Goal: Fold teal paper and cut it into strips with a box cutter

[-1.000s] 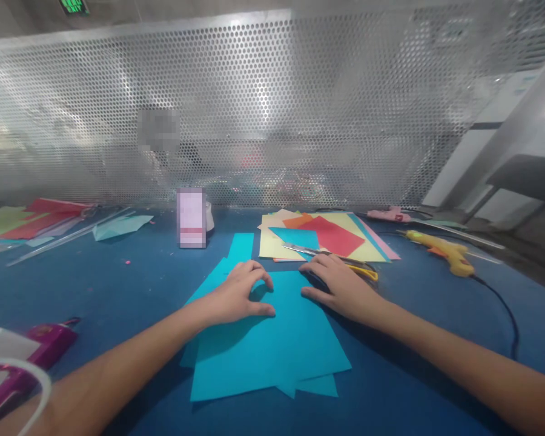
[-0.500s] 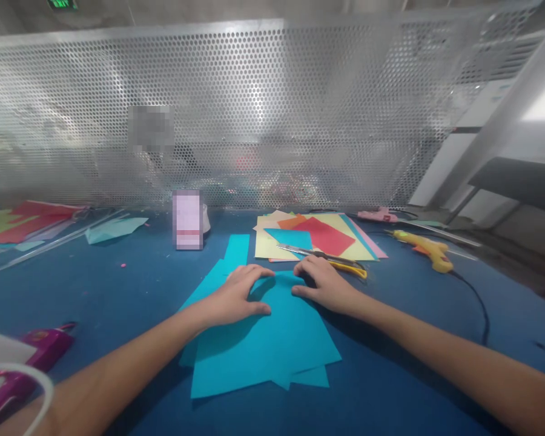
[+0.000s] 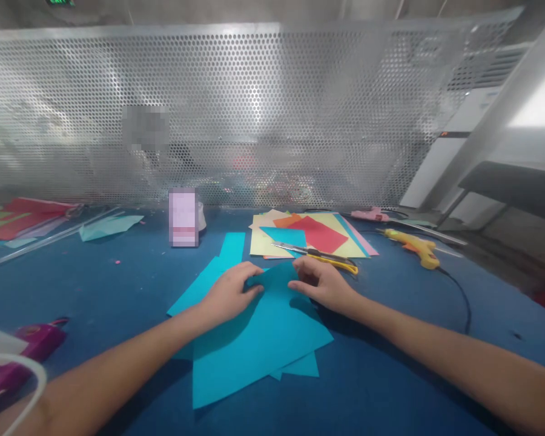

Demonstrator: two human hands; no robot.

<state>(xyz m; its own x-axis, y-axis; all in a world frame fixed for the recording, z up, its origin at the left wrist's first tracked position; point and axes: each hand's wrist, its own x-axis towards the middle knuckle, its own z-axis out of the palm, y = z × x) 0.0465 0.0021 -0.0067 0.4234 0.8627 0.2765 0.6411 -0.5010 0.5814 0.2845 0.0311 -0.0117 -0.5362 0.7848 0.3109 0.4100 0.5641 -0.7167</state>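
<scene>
A top sheet of cyan paper [image 3: 258,339] lies on a small stack of cyan sheets on the blue table [image 3: 118,303]. My left hand [image 3: 229,295] pinches its far edge at the left. My right hand [image 3: 324,284] pinches the same far edge at the right. Between the two hands that edge is lifted off the stack into a low peak. Yellow-handled scissors [image 3: 320,255] lie just beyond my right hand, on a pile of coloured paper [image 3: 309,239].
A yellow glue gun [image 3: 413,247] with a black cord lies at the right, a pink one [image 3: 367,214] behind it. A magenta glue gun [image 3: 34,340] sits near left. A blurred small box [image 3: 183,217], a folded pale-green paper [image 3: 106,227] and red sheets [image 3: 22,213] lie before the perforated metal screen [image 3: 254,109].
Both hands went from lying flat on the cyan sheet to pinching its far edge, which now rises off the stack. The hands drew closer together and the sheet turned slightly.
</scene>
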